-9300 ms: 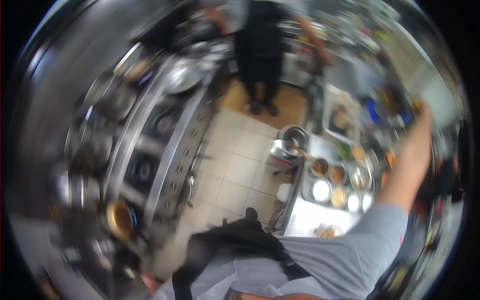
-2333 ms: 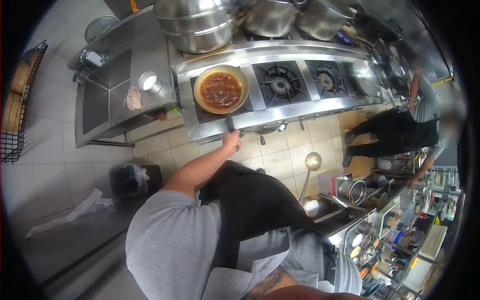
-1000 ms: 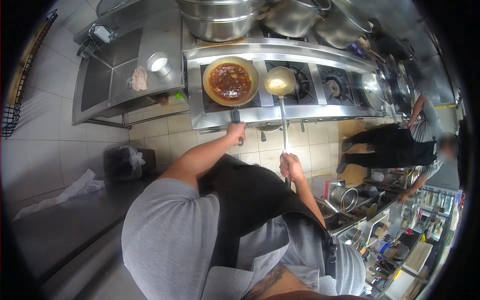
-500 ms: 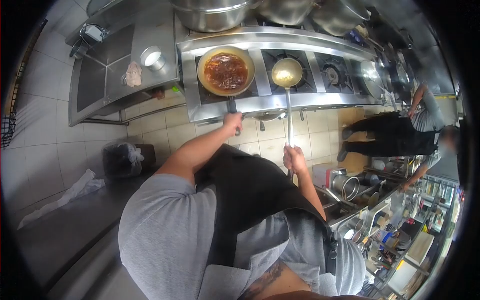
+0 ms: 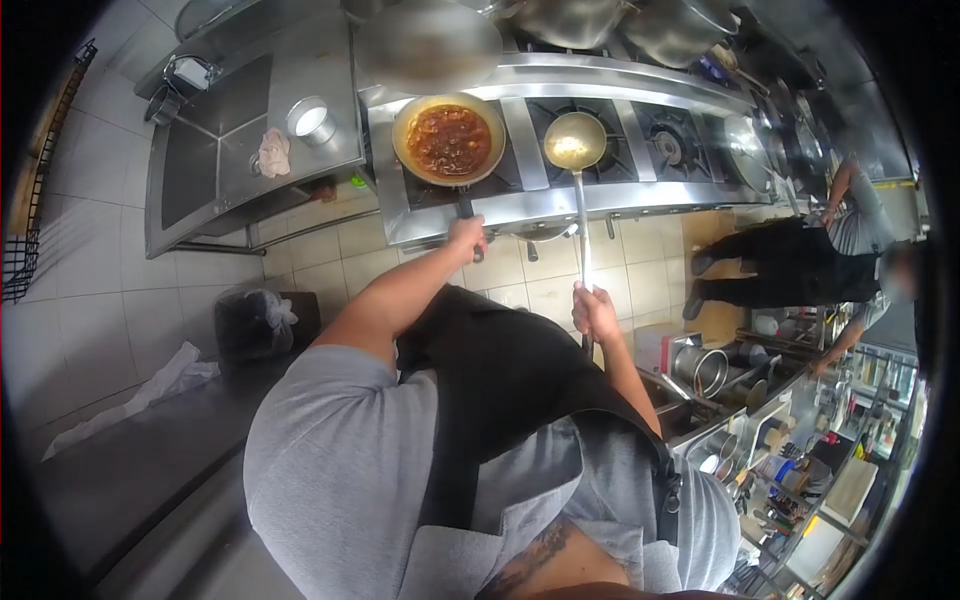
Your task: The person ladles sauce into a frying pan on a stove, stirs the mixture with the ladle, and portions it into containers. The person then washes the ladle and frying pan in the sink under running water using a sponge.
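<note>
My left hand (image 5: 467,240) is closed around the black handle of a frying pan (image 5: 496,168), which is over the left stove burner. Dark reddish-brown sauce (image 5: 448,140) with lumps in it covers the pan's bottom. My right hand (image 5: 596,311) grips the long metal handle of a ladle (image 5: 584,225). The ladle's round bowl (image 5: 576,141) is over the burner to the right of the pan, apart from it. A shiny yellowish patch shows in the bowl; whether it is liquid or reflection I cannot tell.
Large metal pots (image 5: 570,20) line the back of the stove (image 5: 640,195). On the left, a steel counter (image 5: 225,195) bears a metal container (image 5: 312,122) of white contents and a crumpled cloth (image 5: 273,154). A co-worker (image 5: 800,268) stands at right, near cluttered shelves (image 5: 800,480).
The pan has shifted slightly left relative to the stove, and its sauce surface looks lumpier. Both hands keep their grips. The whole view has shifted a little.
</note>
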Demonstrator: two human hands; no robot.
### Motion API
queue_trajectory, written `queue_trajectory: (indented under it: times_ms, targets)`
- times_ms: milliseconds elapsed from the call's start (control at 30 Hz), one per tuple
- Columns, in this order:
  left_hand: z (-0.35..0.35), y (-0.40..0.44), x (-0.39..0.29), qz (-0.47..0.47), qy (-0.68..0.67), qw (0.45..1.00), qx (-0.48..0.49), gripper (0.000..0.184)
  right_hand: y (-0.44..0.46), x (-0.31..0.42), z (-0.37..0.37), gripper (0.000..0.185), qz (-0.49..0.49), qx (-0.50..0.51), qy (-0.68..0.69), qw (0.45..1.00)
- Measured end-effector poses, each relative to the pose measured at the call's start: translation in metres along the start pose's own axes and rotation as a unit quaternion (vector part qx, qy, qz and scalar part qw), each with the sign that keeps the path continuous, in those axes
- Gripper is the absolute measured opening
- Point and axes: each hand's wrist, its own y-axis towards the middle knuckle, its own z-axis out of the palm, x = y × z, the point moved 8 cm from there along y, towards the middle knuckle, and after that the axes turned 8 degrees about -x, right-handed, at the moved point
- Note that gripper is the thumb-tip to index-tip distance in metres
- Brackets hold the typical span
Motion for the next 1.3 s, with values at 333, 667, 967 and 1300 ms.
queue_trajectory:
  times_ms: [333,667,967,1300]
  targets:
    - [0.003,0.005,-0.001,-0.02,-0.004,0.999,0.026,0.023,-0.003,0.008,0.006,0.034,0.003,0.001,-0.041,0.999]
    - [0.001,0.016,-0.008,-0.018,0.004,0.998,0.052,0.025,0.004,0.006,0.009,0.034,0.016,0.003,-0.039,0.999]
    - [0.004,0.024,0.0,-0.016,0.01,0.997,0.078,0.03,0.009,0.0,0.01,0.033,0.024,0.003,-0.039,0.999]
    - [0.009,0.018,-0.004,-0.013,0.0,0.998,0.06,0.021,0.015,0.017,0.022,0.033,-0.005,0.0,-0.072,0.997]
